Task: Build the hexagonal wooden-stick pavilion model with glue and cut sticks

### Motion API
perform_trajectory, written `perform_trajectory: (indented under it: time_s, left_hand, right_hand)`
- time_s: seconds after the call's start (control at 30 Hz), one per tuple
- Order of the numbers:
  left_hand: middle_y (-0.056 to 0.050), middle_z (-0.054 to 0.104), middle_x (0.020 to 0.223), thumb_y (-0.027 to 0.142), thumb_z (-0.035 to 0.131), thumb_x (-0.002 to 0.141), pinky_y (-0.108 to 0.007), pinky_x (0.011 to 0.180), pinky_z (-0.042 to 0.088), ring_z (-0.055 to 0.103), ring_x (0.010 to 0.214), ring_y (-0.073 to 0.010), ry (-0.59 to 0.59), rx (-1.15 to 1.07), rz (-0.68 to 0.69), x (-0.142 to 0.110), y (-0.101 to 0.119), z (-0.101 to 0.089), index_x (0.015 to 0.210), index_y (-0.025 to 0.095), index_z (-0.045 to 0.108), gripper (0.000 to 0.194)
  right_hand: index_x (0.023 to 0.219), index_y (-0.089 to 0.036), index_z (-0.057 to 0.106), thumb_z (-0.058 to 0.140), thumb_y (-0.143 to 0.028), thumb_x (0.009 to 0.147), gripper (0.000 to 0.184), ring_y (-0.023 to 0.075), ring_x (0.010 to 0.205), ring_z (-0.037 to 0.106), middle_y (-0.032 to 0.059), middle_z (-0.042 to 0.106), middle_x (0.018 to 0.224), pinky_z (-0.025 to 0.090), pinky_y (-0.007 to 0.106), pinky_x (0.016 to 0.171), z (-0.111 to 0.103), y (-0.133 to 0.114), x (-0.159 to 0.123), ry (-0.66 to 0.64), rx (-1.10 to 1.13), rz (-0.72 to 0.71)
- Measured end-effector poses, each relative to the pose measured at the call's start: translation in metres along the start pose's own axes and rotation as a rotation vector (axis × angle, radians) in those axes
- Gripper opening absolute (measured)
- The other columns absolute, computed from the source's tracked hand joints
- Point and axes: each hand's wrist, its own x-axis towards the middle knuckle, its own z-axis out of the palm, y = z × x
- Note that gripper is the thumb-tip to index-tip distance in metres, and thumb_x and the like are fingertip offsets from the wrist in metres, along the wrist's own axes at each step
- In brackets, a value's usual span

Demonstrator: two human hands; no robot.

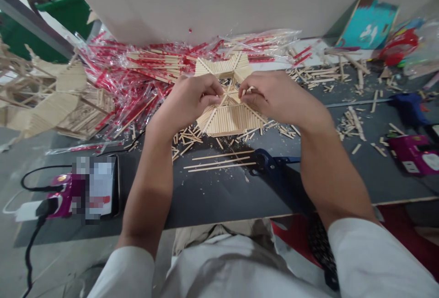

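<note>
A model made of thin wooden sticks [228, 122] sits on the dark table, with sloping slatted panels and an open frame at its upper middle. My left hand [195, 94] is closed in a pinch against the left side of that frame; what lies between its fingertips is hidden. On the opposite side, my right hand [276, 97] pinches a short pale piece of wooden stick [253, 89], close to the frame. Three long loose sticks [219, 162] lie in front of the model, beside blue-handled cutters [274, 167].
Plastic-wrapped stick packs [137, 69] pile up behind and left. Another stick model [44, 92] stands far left. A phone [103, 186] and purple power socket [68, 195] lie front left; a purple box [413, 154] is at right. Cut scraps [353, 122] are scattered around.
</note>
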Motion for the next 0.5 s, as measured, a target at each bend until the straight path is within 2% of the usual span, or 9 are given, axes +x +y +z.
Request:
perform_trajectory:
  time_s: [0.33,0.5]
  left_hand:
    - [0.003,0.078,0.097,0.022,0.061,0.095,-0.032,0.084,0.052,0.069,0.088,-0.0136,-0.020,-0.005,0.011,-0.0006,-0.0010,-0.0016,0.099,0.021,0.074,0.013]
    - [0.000,0.079,0.096,0.021,0.065,0.091,-0.033,0.082,0.052,0.070,0.086,-0.0148,0.014,-0.033,0.007,0.0001,-0.0043,-0.0001,0.097,0.020,0.075,0.012]
  right_hand:
    - [0.101,-0.019,0.075,0.055,-0.024,0.097,0.021,0.0255,0.092,0.064,0.0086,0.073,0.099,0.041,0.037,0.082,0.0021,0.0032,0.0001,0.007,-0.007,-0.025]
    - [0.103,-0.018,0.076,0.053,-0.026,0.098,0.025,0.0251,0.092,0.063,0.0088,0.073,0.097,0.041,0.036,0.081,0.0026,0.0043,-0.0003,0.009,-0.012,-0.052]
